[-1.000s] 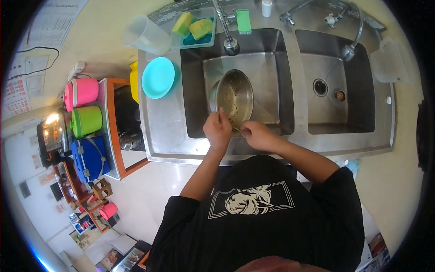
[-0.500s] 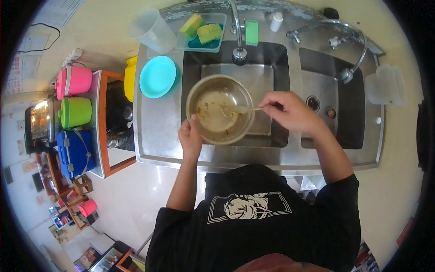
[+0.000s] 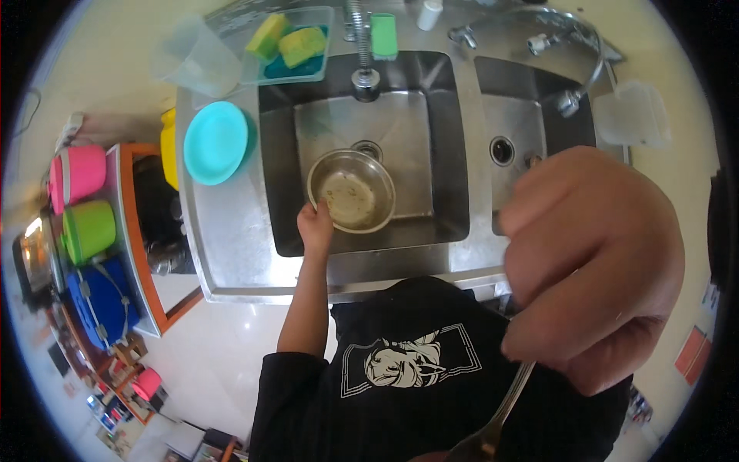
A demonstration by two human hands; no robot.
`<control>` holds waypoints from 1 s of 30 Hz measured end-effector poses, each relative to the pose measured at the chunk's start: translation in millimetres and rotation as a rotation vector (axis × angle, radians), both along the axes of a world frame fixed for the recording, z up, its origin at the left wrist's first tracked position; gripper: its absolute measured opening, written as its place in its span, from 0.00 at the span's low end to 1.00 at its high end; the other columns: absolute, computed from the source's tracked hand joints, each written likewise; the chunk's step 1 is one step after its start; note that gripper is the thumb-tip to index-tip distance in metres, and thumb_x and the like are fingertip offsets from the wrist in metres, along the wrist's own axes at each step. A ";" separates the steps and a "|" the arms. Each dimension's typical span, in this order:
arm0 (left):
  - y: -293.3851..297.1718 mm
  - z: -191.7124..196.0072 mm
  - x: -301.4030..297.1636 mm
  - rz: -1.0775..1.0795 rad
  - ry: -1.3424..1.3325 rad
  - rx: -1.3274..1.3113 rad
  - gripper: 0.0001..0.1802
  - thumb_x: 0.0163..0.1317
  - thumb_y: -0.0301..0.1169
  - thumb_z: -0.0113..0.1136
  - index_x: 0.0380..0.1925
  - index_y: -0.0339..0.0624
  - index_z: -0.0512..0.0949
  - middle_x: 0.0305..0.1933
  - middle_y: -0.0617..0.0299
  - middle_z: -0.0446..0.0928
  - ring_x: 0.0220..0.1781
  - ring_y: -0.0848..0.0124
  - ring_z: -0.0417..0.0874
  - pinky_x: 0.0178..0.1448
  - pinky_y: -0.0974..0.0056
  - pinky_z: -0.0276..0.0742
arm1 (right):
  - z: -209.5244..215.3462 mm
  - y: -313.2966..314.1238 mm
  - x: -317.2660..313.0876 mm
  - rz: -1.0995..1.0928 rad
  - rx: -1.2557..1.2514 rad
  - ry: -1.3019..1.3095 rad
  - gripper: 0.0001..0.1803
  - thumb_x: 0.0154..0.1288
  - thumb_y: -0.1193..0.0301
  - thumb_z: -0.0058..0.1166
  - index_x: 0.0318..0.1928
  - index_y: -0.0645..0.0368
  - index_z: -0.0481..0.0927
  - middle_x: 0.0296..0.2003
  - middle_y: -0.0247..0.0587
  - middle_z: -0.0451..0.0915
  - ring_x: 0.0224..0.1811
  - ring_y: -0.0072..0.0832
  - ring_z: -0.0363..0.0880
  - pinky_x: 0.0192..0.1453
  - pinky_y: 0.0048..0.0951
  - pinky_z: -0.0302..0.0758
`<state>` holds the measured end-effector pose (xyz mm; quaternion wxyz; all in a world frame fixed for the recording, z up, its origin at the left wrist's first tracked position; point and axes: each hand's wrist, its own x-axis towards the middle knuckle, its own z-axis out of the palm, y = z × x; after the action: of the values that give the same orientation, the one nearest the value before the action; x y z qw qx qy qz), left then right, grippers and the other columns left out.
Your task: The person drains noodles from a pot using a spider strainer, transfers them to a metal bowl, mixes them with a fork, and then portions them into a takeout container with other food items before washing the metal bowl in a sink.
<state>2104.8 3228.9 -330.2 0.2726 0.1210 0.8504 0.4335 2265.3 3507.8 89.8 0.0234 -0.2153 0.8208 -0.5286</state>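
My left hand grips the near-left rim of a round metal bowl, low over the left sink basin. Bits of food and cloudy liquid show inside the bowl. Close to the camera, my right hand looms large, its fingers closed around the handle of a metal spoon. The spoon's head points down toward the lower edge, in front of my black shirt, and is partly cut off by the frame.
A turquoise plate lies on the left counter. Behind it are a clear pitcher and a tub holding yellow-green sponges. A spring faucet hangs over the left basin. Another faucet reaches over the right basin.
My right hand has lifted the spoon out of the bowl and up close to the camera. The bowl, still in my left hand, appears lower and smaller. The whole view has shifted.
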 end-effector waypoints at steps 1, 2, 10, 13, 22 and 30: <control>10.0 -15.5 -6.4 0.010 -0.030 0.054 0.17 0.67 0.35 0.59 0.26 0.30 0.79 0.22 0.49 0.79 0.26 0.66 0.80 0.35 0.58 0.74 | -5.6 0.0 -0.3 -0.025 -0.091 0.020 0.05 0.53 0.71 0.59 0.31 0.55 0.86 0.20 0.28 0.75 0.14 0.26 0.66 0.17 0.32 0.55; 16.4 -43.5 -14.7 -0.023 -0.044 0.120 0.17 0.67 0.34 0.58 0.26 0.29 0.78 0.22 0.48 0.79 0.26 0.63 0.81 0.36 0.55 0.75 | -3.1 3.5 8.1 -0.075 -0.138 0.041 0.05 0.53 0.71 0.59 0.30 0.55 0.86 0.20 0.28 0.75 0.14 0.25 0.67 0.17 0.32 0.54; 43.9 -69.6 -36.1 -0.057 -0.382 -0.153 0.15 0.69 0.37 0.57 0.32 0.35 0.81 0.26 0.57 0.81 0.27 0.70 0.82 0.32 0.62 0.75 | -73.8 57.9 18.8 -0.186 -0.149 -0.012 0.08 0.47 0.67 0.59 0.27 0.58 0.83 0.17 0.30 0.73 0.14 0.27 0.67 0.24 0.29 0.57; 41.1 -81.4 -34.1 -0.032 -0.463 -0.177 0.16 0.71 0.40 0.58 0.39 0.36 0.80 0.28 0.62 0.80 0.25 0.72 0.77 0.30 0.64 0.72 | -118.6 78.9 35.5 -0.415 -0.107 -0.337 0.08 0.58 0.69 0.55 0.30 0.61 0.79 0.24 0.32 0.76 0.25 0.20 0.72 0.30 0.26 0.66; 59.4 -126.2 -6.7 0.058 -0.425 -0.267 0.25 0.72 0.48 0.57 0.48 0.32 0.81 0.39 0.53 0.84 0.39 0.62 0.84 0.47 0.55 0.77 | -495.9 -50.4 -2.5 -1.016 0.262 -0.942 0.12 0.68 0.69 0.49 0.43 0.62 0.81 0.41 0.59 0.84 0.45 0.54 0.83 0.50 0.48 0.78; 68.4 -149.2 8.2 -0.056 -0.470 -0.504 0.31 0.70 0.55 0.53 0.52 0.35 0.80 0.53 0.38 0.81 0.58 0.48 0.82 0.60 0.49 0.75 | -508.7 -62.5 -8.9 -0.857 0.570 -1.266 0.20 0.70 0.63 0.49 0.56 0.62 0.75 0.47 0.59 0.82 0.53 0.56 0.81 0.57 0.52 0.78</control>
<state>2113.0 3297.3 -479.4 0.4943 -0.0300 0.8409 0.2183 2256.4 3445.3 -419.0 0.3325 0.4711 0.7661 -0.2840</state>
